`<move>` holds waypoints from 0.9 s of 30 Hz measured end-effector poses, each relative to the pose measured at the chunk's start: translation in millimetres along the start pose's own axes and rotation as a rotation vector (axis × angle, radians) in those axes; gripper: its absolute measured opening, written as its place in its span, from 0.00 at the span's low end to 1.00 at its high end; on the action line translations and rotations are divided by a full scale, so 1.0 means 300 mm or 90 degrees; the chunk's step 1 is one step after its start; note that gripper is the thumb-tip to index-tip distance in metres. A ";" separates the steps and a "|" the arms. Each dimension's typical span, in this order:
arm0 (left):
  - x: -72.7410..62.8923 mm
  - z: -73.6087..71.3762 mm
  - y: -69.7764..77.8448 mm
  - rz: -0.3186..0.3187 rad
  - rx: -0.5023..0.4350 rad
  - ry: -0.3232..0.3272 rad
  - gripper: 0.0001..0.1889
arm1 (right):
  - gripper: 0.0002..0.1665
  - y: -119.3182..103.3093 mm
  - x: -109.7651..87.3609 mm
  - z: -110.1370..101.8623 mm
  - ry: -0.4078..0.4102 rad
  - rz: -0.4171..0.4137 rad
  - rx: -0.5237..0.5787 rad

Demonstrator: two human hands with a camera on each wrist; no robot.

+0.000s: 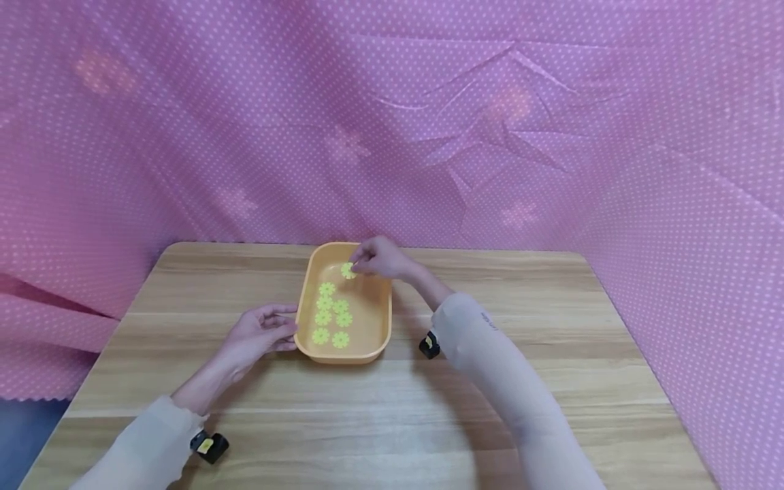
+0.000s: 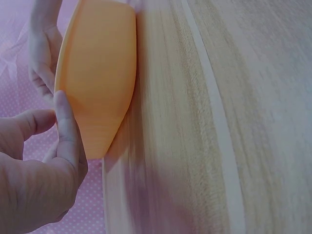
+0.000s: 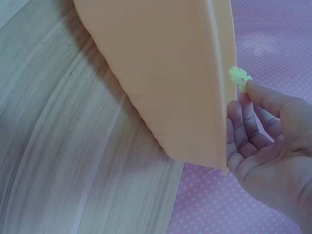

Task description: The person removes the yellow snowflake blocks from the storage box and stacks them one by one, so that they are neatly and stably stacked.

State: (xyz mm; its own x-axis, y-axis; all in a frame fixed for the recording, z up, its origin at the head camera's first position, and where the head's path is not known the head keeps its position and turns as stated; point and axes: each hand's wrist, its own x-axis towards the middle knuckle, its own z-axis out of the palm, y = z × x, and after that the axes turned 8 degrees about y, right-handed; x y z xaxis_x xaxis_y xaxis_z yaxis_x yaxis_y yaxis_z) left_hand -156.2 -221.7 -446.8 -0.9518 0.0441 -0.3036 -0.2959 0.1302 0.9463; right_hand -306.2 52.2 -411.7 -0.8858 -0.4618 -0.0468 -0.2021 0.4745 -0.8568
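An orange rectangular plastic tub (image 1: 370,306) stands on the table, with several flat yellow-green flower-shaped pieces (image 1: 341,339) lying on its bottom. My left hand (image 1: 260,333) holds the tub's near left rim between thumb and fingers; the left wrist view shows the fingertips against the tub's outer wall (image 2: 102,63). Over the far right part of the tub, my right hand (image 1: 381,258) pinches one flower piece (image 3: 239,75) between thumb and index finger. Its other fingers are loosely curled beside the rim in the right wrist view.
The wood-grain table (image 1: 514,401) extends to both sides and in front of the tub. A pink dotted cloth (image 1: 429,136) hangs behind and around it. Each sleeve has a small black wrist camera (image 1: 209,446) on it.
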 end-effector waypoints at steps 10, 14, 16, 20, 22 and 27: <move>0.021 -0.011 0.011 -0.002 -0.003 -0.003 0.28 | 0.13 -0.020 -0.034 -0.061 0.016 0.010 0.015; 0.027 -0.016 0.015 -0.001 -0.004 -0.006 0.28 | 0.14 -0.025 -0.050 -0.081 0.028 0.024 0.023; 0.029 -0.019 0.016 -0.001 -0.004 -0.006 0.28 | 0.14 -0.022 -0.056 -0.090 0.035 0.029 0.018; 0.034 -0.024 0.018 -0.001 -0.003 -0.008 0.28 | 0.13 -0.016 -0.071 -0.103 0.042 0.022 0.015; 0.036 -0.026 0.019 0.000 -0.004 -0.010 0.28 | 0.13 -0.015 -0.081 -0.108 0.042 0.019 0.026; 0.042 -0.033 0.023 0.002 -0.009 -0.016 0.28 | 0.12 -0.004 -0.104 -0.121 0.052 0.031 0.076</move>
State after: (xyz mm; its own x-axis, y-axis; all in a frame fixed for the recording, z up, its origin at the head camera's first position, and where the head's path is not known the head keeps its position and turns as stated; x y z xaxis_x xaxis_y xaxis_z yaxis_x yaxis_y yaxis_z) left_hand -170.9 -230.0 -443.0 -0.9502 0.0698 -0.3036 -0.2946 0.1157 0.9486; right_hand -293.4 93.4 -390.5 -0.9252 -0.3759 -0.0524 -0.1108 0.3997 -0.9099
